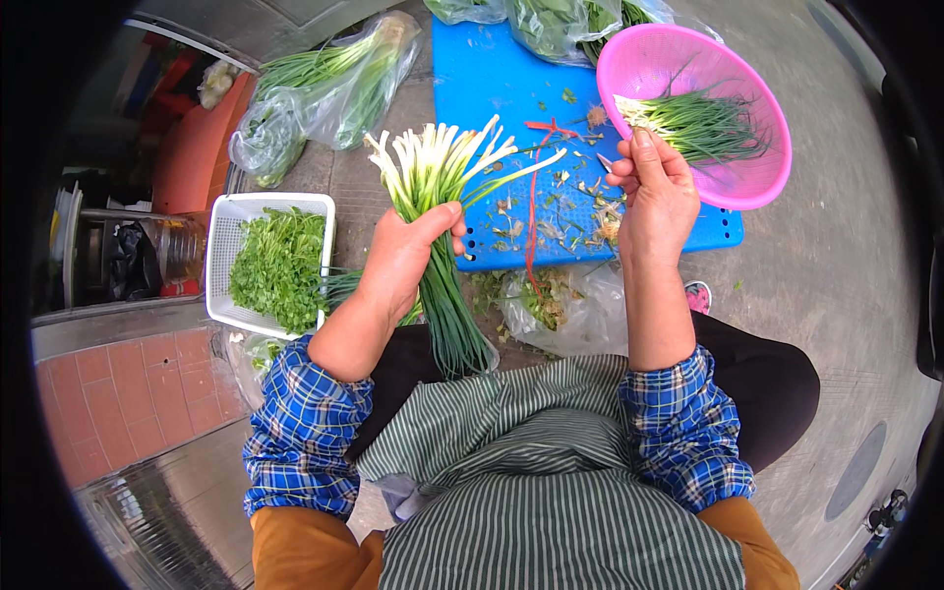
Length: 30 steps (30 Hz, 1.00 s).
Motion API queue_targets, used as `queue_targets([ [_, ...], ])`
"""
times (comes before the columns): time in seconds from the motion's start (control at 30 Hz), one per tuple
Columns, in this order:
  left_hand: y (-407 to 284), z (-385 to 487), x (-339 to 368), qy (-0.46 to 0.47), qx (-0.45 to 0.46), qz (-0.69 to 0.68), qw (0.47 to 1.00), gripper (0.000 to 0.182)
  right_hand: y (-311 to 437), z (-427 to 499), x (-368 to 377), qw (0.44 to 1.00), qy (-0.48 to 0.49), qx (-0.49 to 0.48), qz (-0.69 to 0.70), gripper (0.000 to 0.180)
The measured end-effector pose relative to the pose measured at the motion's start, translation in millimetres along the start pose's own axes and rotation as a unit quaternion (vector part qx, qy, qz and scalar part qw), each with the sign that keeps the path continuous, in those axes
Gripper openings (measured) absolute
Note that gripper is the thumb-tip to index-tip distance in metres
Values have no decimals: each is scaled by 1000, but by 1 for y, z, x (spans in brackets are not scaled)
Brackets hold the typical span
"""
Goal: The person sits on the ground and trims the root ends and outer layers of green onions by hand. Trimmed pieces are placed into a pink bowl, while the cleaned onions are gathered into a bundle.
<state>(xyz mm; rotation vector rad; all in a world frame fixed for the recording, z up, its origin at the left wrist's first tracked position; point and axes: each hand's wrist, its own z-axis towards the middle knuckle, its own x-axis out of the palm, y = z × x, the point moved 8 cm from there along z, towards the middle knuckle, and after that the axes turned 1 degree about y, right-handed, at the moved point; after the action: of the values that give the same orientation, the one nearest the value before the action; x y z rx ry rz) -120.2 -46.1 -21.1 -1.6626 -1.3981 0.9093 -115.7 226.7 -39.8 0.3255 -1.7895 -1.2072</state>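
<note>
My left hand (413,247) is closed around a bunch of scallions (450,295), white root ends up and dark green tops hanging toward my lap. A few stalks splay out to the right. My right hand (660,184) is raised beside the near left rim of a pink plastic colander (771,184), thumb against the fingers. A small pointed thing (605,162) juts out by its fingers; whether the hand holds it is unclear. Inside the colander lie more scallions (708,125). Below is a blue plastic table (487,88) strewn with trimmings (560,214) and a red tie (532,214).
At left stands a white plastic basket (214,258) of leafy greens (276,265). Bagged scallions (354,81) lie on the ground beyond it. Bagged greens (553,33) sit at the table's far edge. A clear plastic bag (590,310) with scraps lies under the near edge.
</note>
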Motion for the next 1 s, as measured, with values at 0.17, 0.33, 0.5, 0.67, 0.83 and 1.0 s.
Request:
queue_targets([
  [0.17, -8, 1, 0, -13, 38, 20, 999, 15, -34, -16, 24, 946, 169, 83, -264, 38],
  [0.33, -7, 1, -1, -19, 39, -5, 999, 17, -23, -30, 46, 876, 228, -125, -406, 30],
  [0.5, -8, 0, 7, 23, 57, 22, 998, 18, -47, -47, 50, 936, 246, 225, -118, 31],
  [0.67, -9, -8, 26, 90, 72, 59, 992, 20, -54, -61, 59, 928, 224, 297, -2, 24],
  [0.83, -6, -6, 20, 62, 34, -30, 997, 26, -55, -64, 63, 930, 237, 273, 67, 21],
  [1.0, -10, -6, 23, 86, 44, 25, 995, 23, -50, -47, 52, 945, 188, 250, 92, 17],
])
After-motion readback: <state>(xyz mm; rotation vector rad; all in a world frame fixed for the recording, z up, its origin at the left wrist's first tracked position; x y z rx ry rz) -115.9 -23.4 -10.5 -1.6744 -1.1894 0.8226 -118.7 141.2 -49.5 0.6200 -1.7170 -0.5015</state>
